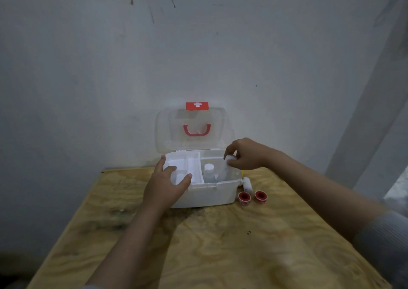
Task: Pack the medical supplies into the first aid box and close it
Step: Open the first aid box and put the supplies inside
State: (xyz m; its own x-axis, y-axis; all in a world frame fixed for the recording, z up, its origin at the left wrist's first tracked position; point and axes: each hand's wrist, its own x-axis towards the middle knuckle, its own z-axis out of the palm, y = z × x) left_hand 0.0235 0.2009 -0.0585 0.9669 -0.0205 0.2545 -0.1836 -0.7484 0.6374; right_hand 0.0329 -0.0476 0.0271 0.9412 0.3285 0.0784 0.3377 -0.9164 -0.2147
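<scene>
The white first aid box (212,195) stands on the wooden table with its clear lid (194,129) raised against the wall. A white inner tray (194,167) fills its left half; a white-capped bottle (209,172) stands in the right half. My left hand (167,186) rests on the box's front left corner, fingers spread over the tray. My right hand (245,154) hovers over the right half, pinching a white bottle (229,164) that tilts down into the box. Two red tape rolls (252,197) and a small white roll (246,183) lie just right of the box.
The plywood table (198,244) meets a grey wall behind the box. Its left edge runs diagonally to the lower left. A pale vertical post (371,112) stands at the right.
</scene>
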